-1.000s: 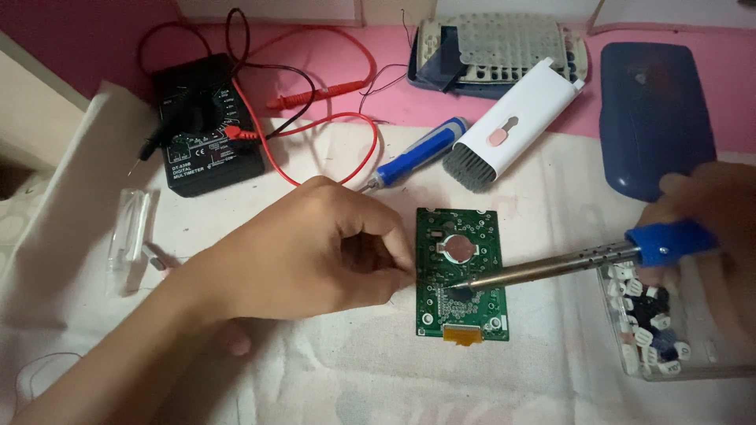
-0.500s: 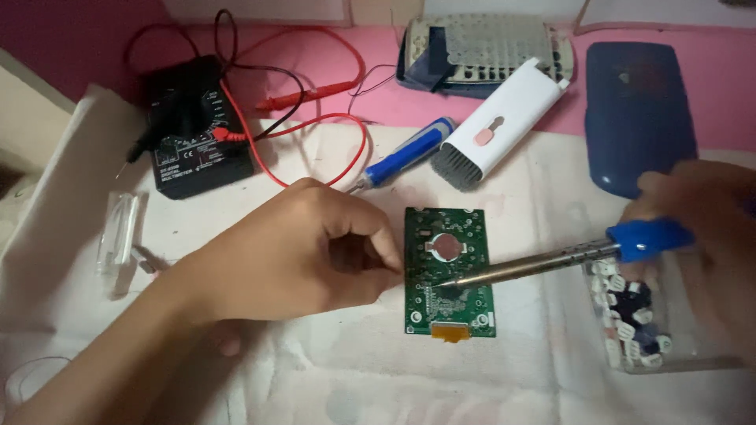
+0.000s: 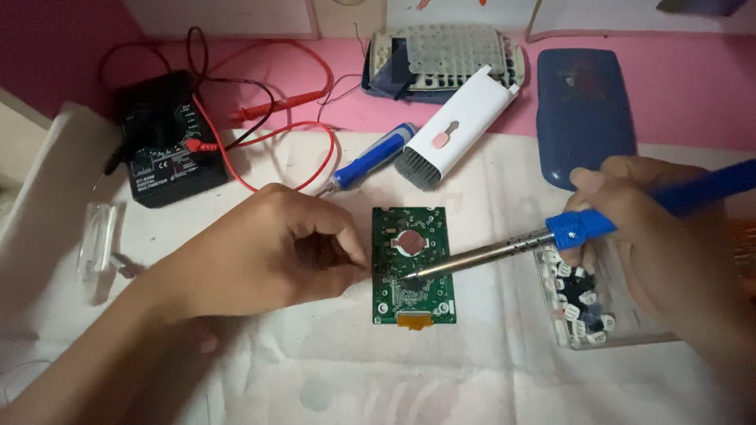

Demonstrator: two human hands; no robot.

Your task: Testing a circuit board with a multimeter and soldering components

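Two hands at work: left hand curled, fingers pinched against the board edge; right hand fingers wrapped round the iron, tip touching the board just beyond the left fingertips.

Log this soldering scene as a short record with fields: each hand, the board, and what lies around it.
left hand: fist at the left edge of the green circuit board
right hand: grips the blue-handled soldering iron, tip on the board
surface: white cloth
behind: black multimeter, white brush tool
right: clear tray of keys
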